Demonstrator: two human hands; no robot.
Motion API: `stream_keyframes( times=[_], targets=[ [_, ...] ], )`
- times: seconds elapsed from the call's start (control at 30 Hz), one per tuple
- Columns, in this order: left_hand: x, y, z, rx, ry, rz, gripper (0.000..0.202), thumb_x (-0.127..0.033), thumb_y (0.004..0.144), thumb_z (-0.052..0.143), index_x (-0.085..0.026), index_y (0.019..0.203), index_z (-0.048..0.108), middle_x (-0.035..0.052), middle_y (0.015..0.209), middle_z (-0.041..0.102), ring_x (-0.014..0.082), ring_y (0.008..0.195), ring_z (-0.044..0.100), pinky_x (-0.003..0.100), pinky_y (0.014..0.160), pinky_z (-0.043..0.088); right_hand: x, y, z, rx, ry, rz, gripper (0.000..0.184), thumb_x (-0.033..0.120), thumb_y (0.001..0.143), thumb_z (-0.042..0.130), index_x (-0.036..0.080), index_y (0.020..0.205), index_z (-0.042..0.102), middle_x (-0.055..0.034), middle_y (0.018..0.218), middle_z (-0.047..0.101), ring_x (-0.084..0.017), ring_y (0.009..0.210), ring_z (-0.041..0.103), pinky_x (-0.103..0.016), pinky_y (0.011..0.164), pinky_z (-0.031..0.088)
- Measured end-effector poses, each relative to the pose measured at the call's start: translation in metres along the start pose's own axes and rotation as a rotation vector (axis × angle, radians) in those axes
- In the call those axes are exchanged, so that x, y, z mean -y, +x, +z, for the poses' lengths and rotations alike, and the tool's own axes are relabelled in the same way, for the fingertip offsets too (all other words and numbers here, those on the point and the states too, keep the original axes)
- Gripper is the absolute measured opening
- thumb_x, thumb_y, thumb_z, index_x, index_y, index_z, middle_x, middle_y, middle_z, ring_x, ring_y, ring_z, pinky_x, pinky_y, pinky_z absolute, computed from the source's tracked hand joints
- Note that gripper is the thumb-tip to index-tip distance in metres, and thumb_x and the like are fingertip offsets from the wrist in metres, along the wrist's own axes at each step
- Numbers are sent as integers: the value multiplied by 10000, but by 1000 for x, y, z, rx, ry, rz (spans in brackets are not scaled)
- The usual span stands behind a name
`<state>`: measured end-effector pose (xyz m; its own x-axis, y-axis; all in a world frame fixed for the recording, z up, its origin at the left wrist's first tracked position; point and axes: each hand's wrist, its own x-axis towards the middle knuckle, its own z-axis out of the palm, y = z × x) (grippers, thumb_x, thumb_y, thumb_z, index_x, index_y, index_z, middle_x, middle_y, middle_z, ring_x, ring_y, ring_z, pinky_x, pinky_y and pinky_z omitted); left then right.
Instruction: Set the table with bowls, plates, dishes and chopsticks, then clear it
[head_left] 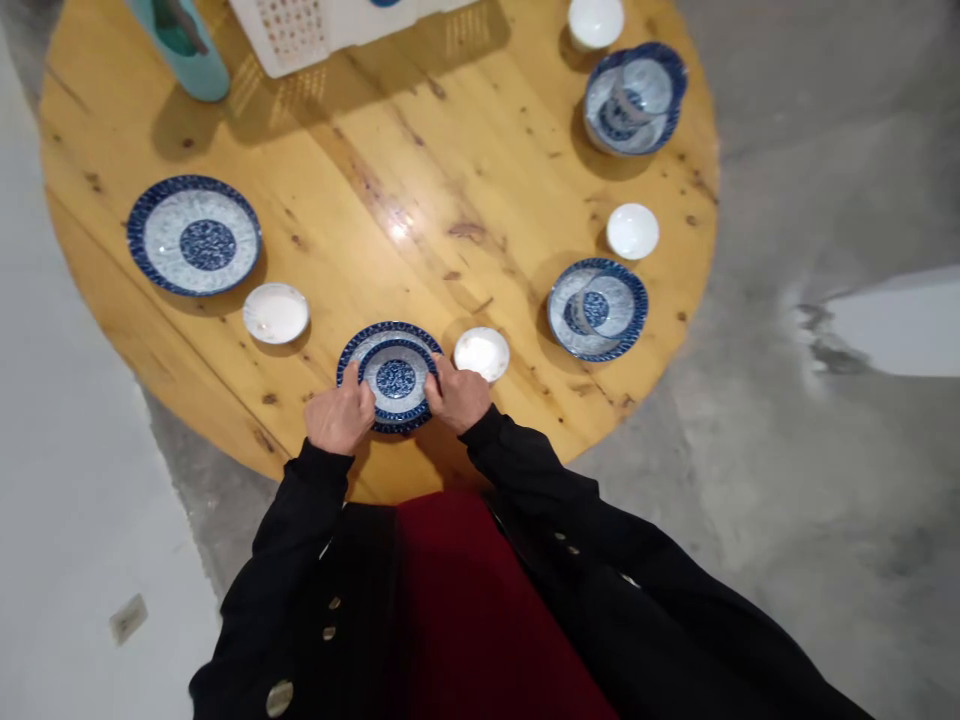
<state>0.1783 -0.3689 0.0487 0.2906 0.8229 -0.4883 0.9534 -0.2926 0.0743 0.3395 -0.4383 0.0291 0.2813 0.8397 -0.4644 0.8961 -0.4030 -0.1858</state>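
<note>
Presently, a blue bowl point(395, 378) is held between the left fingers point(351, 388) and the right fingers point(441, 380), both curled closed on its rim, upon a plate point(386, 330) beneath them. Four blue plates are counted: three seem served with bowls, the bare plate point(193, 235) far left not yet. Four white dishes point(481, 353) are seen on the worktop point(450, 160).

- left hand point(339, 418) and right hand point(459, 397) both clamped on a small blue bowl point(395, 378), one each side
- bowl's sitting on a blue plate point(373, 335) near the edge of the round wooden surface point(420, 180)
- little white cup point(481, 353) just beside the right hand
</note>
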Motion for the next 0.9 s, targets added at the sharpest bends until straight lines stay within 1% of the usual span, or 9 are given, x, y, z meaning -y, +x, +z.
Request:
stream_keyframes(
  times=[0.07,0.17,0.3,0.4,0.5,0.6,0.7,0.8,0.9],
  targets=[
    [4,5,3,-2,-70,20,488,-400,963,325,-155,1331,530,162,952,732,311,889,692,342,761,458,0,4,-2,22,56,-8,450,348,991,328,142,1355,492,-132,1014,725,-274,898,680,-319,762,445],
    [11,14,10,13,-293,86,441,-424,960,299,-182,1155,611,111,913,725,265,854,676,299,712,448,2,9,-4,42,157,-24,352,334,990,362,133,1163,595,-126,1013,725,-252,917,673,-288,750,424],
    [13,17,15,-41,-435,154,380,-403,930,306,-183,939,617,81,792,673,235,745,630,286,642,419,0,5,-4,-22,231,6,266,282,974,411,130,988,628,-119,947,725,-226,860,662,-270,697,382],
    [8,5,13,-96,-501,229,331,-390,913,346,-187,932,607,71,782,657,214,716,610,281,647,414,-7,-14,0,-120,307,-6,222,261,953,431,147,937,621,-82,867,712,-201,773,637,-266,664,354],
    [-3,-16,14,-108,-547,278,334,-388,911,358,-190,987,616,69,811,669,206,718,608,281,665,425,-21,-42,5,-216,395,-11,214,247,940,415,162,914,610,-58,822,691,-185,737,615,-262,658,344],
    [-21,-39,24,-82,-608,313,386,-416,917,341,-182,1057,615,82,877,687,220,793,628,292,714,456,-41,-70,11,-281,454,-11,210,236,927,406,167,887,601,-56,804,678,-180,740,609,-258,673,349],
    [-47,-61,40,-53,-678,343,413,-422,911,333,-171,1087,610,95,946,696,238,898,637,315,789,482,-70,-95,16,-312,455,-10,200,234,911,414,177,820,583,-55,773,665,-172,717,597,-256,669,343],
    [-86,-84,57,-9,-710,361,377,-395,896,338,-164,973,626,94,905,693,238,873,636,331,800,491,-110,-120,21,-350,437,11,210,241,905,412,184,778,569,-54,747,657,-170,700,591,-258,653,332],
    [-139,-109,75,24,-740,355,327,-367,875,358,-162,857,612,85,831,679,226,794,626,330,756,496,-163,-147,26,-395,426,27,231,253,900,402,184,760,573,-61,733,659,-174,686,593,-267,637,324]
  ],
)
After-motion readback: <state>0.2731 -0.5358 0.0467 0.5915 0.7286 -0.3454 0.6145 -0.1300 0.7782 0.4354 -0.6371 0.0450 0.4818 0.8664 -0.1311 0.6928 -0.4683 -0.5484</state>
